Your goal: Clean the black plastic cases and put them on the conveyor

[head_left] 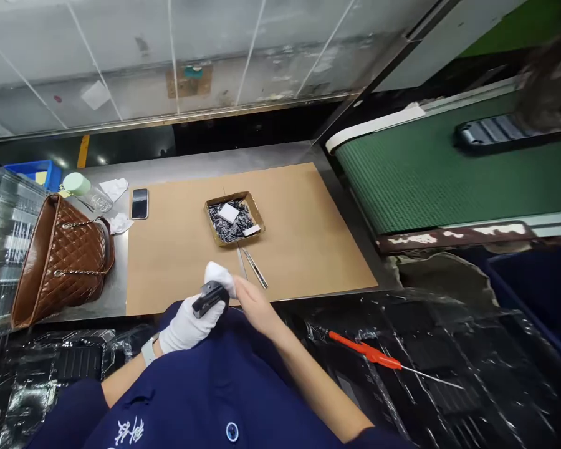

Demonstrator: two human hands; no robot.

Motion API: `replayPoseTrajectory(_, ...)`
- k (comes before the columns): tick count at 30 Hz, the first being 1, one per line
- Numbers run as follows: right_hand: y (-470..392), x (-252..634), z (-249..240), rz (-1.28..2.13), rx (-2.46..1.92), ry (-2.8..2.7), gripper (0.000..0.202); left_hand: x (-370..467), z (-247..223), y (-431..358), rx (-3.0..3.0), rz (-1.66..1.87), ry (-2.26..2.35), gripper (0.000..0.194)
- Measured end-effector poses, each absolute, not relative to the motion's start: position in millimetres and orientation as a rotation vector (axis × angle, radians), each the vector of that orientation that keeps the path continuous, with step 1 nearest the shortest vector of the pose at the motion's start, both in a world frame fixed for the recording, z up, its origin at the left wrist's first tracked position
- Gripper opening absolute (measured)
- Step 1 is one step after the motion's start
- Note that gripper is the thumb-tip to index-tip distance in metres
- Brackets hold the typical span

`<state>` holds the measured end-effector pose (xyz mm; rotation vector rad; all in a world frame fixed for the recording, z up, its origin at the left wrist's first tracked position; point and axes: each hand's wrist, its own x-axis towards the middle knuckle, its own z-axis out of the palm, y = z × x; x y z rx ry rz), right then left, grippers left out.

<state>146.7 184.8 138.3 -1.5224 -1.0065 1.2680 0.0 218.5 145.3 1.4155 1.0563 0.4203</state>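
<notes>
My left hand (pixel 187 325), in a white glove, is closed around a black plastic part (pixel 210 299) near my body at the mat's front edge. Bare, my right hand (pixel 255 305) is closed on a white cloth (pixel 219 275), which lies against the black part. Beyond both hands, a shallow cardboard box (pixel 257 218) on the brown mat (pixel 303 249) holds many small dark pieces and a white square item. Tweezers (pixel 256 269) and a thin metal tool (pixel 242 262) rest between the box and my hands.
A phone (pixel 140 204), crumpled tissues (pixel 120 223), a clear bottle (pixel 100 198) and a brown quilted bag (pixel 75 262) stand left. At right, a green conveyor (pixel 402 174) carries a dark part (pixel 500 132). An orange-handled tool (pixel 367 351) lies on plastic-wrapped black parts (pixel 425 399).
</notes>
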Motion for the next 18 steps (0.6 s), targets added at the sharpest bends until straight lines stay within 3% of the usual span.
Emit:
replayPoseTrajectory(3, 179, 157, 117, 1.396, -1.558, -0.763, 0.041, 1, 159, 224, 1.497, 0.496, 0.871, 0.028)
replayPoseTrajectory(7, 176, 164, 99, 1.286, -1.591, -0.594, 0.046, 5, 162, 224, 1.51, 0.514, 0.75, 0.028)
replayPoseTrajectory(11, 180, 180, 102, 1.144, -1.648, -0.536, 0.038, 10, 160, 223, 1.586, 0.525, 0.834, 0.018)
replayPoseTrajectory(18, 193, 219, 89, 0.837, -1.924, -0.819, 0.021, 19, 168, 222, 1.531, 0.575, 0.913, 0.017)
